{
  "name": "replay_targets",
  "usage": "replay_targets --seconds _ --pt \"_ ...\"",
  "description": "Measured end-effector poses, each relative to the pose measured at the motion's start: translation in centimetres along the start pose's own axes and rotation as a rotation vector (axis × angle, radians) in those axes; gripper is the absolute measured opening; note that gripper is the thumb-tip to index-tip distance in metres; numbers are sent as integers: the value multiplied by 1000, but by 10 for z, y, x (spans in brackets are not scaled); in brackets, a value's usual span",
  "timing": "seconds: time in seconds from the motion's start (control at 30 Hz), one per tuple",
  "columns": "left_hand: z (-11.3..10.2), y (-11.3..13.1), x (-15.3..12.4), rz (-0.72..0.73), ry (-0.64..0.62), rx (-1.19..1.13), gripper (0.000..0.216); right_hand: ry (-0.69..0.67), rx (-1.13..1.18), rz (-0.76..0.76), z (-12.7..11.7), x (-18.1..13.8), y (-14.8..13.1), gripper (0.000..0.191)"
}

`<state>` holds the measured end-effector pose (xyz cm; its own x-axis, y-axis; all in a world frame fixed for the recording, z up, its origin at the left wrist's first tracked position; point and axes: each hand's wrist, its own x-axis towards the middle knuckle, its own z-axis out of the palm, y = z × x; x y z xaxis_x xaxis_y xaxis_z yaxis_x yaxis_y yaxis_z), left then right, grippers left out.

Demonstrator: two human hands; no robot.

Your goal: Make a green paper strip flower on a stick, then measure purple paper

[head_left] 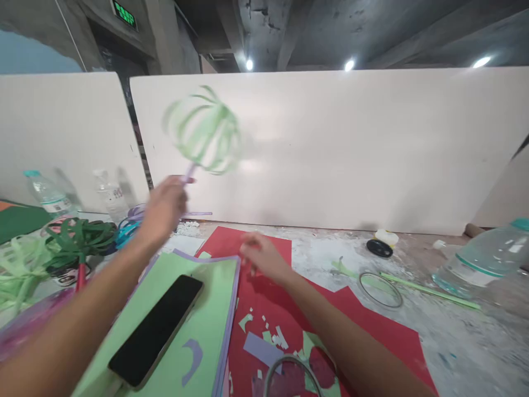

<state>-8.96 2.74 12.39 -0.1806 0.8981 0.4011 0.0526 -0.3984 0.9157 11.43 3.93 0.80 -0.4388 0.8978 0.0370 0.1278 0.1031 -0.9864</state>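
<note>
In my left hand (165, 207), closed and raised, is the thin purple stem of a paper-strip flower (210, 129). Its looped pale green strips form a round ball, smeared by motion in front of the white board. My right hand (262, 255) hovers over red paper (285, 309), its fingers loosely bent and apart, with nothing visible in them. To its left lies a stack of light green paper (215, 309) with purple sheets under it. A black phone (157, 331) rests on that stack, beside a curved purple scrap (193, 361).
Green, blue and pale paper-strip bunches (85, 237) crowd the left side, near two bottles. Paper scraps (264, 350) and a ring (293, 361) lie on the red paper. Another ring (380, 290), a green strip (430, 291) and a large bottle (481, 262) are right. A white board (351, 149) stands behind.
</note>
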Motion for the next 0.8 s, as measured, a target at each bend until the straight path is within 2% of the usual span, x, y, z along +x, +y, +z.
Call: replay_targets --seconds 0.07,0.1,0.13,0.2,0.3,0.43,0.63,0.8 --pt "45 0 -11 2 -83 -80 17 192 52 -129 -32 -16 -26 38" --pt "68 0 -18 0 -141 -118 18 251 67 -186 -49 -27 -39 38" --pt "91 1 -26 -30 -238 -250 16 290 73 -228 -65 -40 -50 38" --pt "128 2 -44 -86 -377 -421 14 329 85 -292 -90 -66 -68 37" --pt "161 0 -72 -121 -472 -523 18 284 140 -362 -108 -95 -77 36" --pt "171 -11 -94 -139 -536 -520 24 201 147 -387 -109 -103 -67 29" --pt "160 -34 -99 -200 -584 -422 30 185 120 -334 -101 -96 -53 24" --pt "148 -47 -96 -158 -615 -99 30 221 89 -309 -98 -93 -45 27"
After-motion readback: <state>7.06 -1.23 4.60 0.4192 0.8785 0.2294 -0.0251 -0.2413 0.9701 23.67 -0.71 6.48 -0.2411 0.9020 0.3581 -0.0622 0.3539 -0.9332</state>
